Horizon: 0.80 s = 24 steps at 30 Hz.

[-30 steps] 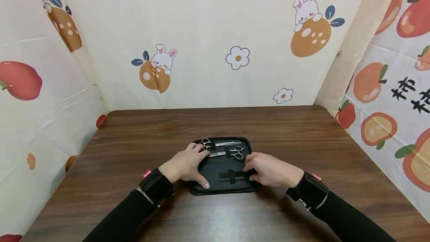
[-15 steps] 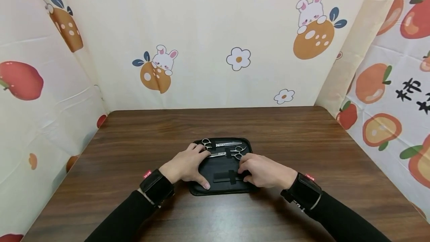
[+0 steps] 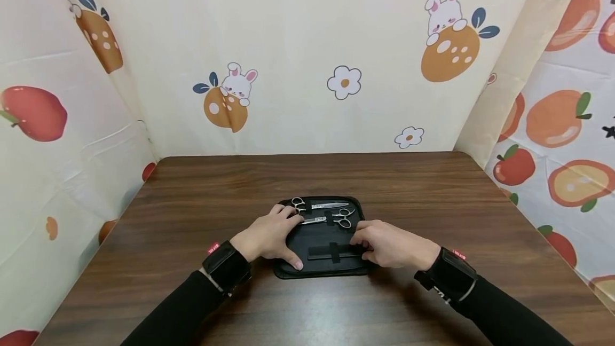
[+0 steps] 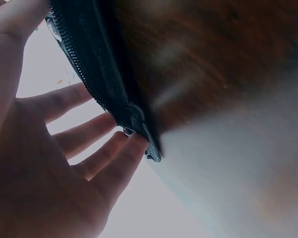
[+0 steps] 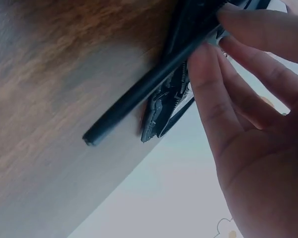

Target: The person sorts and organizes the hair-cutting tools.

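Head view: the black case lies on the tabletop, the left hand resting fingers spread on its left edge. At its right, the right hand pinches a slim black strip.

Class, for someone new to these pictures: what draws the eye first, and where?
Probably the two pairs of silver scissors, shining in the far half of the black case on the brown table. Next, the left hand on the case's left edge and the right hand at its right. Behind, cartoon rabbits peek over spotted fruit on the pale backdrop.
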### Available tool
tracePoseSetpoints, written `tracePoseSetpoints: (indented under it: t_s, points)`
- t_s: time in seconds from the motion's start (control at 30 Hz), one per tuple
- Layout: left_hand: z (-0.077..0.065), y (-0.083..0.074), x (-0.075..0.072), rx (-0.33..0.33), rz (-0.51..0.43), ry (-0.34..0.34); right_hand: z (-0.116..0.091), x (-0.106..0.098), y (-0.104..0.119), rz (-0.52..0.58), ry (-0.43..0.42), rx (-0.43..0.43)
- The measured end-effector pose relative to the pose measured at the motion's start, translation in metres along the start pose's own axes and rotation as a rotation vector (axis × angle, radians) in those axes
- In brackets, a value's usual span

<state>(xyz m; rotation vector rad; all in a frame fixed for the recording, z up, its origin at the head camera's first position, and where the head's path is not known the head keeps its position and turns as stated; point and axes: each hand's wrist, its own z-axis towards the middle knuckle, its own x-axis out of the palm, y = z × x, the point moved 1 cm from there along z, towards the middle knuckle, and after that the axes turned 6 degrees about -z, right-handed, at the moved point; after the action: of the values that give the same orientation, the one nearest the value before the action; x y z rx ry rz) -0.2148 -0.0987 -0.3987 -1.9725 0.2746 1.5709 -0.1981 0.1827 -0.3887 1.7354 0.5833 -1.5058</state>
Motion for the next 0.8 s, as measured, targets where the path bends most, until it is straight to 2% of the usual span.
tracePoseSetpoints:
  t_s: [0.33,0.6,0.8]
  points:
    - [-0.002,-0.002,0.001,-0.012,0.001,0.021,0.006,0.004,0.006,0.059,-0.02,-0.045]
    - [-0.003,-0.002,0.0,-0.004,0.0,0.026,0.014,0.005,0.015,0.05,-0.006,-0.025]
    - [-0.005,-0.001,-0.001,-0.001,-0.005,0.036,0.015,0.008,0.018,0.045,-0.025,-0.023]
